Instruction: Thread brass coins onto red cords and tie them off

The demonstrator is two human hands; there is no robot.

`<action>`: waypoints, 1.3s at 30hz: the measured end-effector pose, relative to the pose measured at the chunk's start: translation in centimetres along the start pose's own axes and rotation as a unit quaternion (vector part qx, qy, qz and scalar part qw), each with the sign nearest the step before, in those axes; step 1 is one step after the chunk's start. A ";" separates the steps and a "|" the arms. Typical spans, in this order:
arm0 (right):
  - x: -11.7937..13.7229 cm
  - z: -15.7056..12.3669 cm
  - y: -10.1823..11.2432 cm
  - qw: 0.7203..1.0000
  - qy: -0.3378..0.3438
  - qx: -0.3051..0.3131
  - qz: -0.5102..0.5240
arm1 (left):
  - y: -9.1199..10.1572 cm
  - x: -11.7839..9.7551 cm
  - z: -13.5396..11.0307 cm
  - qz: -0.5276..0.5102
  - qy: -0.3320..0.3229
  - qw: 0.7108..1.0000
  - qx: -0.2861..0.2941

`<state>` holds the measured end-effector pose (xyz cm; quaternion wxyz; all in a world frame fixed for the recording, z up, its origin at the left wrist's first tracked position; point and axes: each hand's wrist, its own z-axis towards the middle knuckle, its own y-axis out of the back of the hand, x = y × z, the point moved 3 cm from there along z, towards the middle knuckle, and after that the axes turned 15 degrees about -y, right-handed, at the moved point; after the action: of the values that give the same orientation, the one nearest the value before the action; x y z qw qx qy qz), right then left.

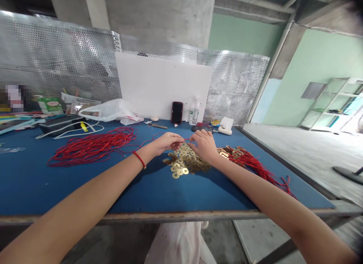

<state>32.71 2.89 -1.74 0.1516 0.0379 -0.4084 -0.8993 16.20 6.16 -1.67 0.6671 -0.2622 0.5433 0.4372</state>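
My left hand (169, 142) and my right hand (204, 146) meet above a heap of round brass coins with square holes (184, 162). Both pinch a thin red cord (185, 140) between their fingertips, and a small piece may be hidden there. From my left hand, the cord runs back to a large tangled bundle of red cord (92, 146). To the right of the heap, beyond my right hand, lies a mass of red cords (249, 166) with coins tied on. A red string bracelet (140, 160) circles my left wrist.
The blue-topped table (56, 184) has a metal front edge. At its back stand a phone (177, 112), a water bottle (194, 111), and a white plastic bag (109, 111). Cables and assorted items lie at the left, before a perforated metal screen (235, 88).
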 end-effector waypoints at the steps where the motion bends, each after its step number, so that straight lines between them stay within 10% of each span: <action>1: -0.2 0.0 -0.2 1.000 -0.011 0.003 0.001 | 0.0 -0.1 0.0 -0.003 0.005 1.000 -0.001; 14: -0.1 0.1 -0.4 0.991 -0.072 0.072 0.088 | 0.0 0.0 0.0 -0.026 0.022 0.999 -0.015; 28: -0.5 0.4 -1.9 0.913 -0.101 0.122 0.375 | -0.1 -0.4 -0.1 -0.043 0.013 0.998 -0.032; 39: -0.9 0.3 -2.5 0.962 -0.077 0.097 0.244 | -0.2 -0.1 -0.1 -0.051 0.018 0.998 -0.015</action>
<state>32.93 4.90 -3.43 0.3307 -0.1175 -0.5008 -0.7912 16.34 5.92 -1.60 0.6748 -0.3075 0.5342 0.4059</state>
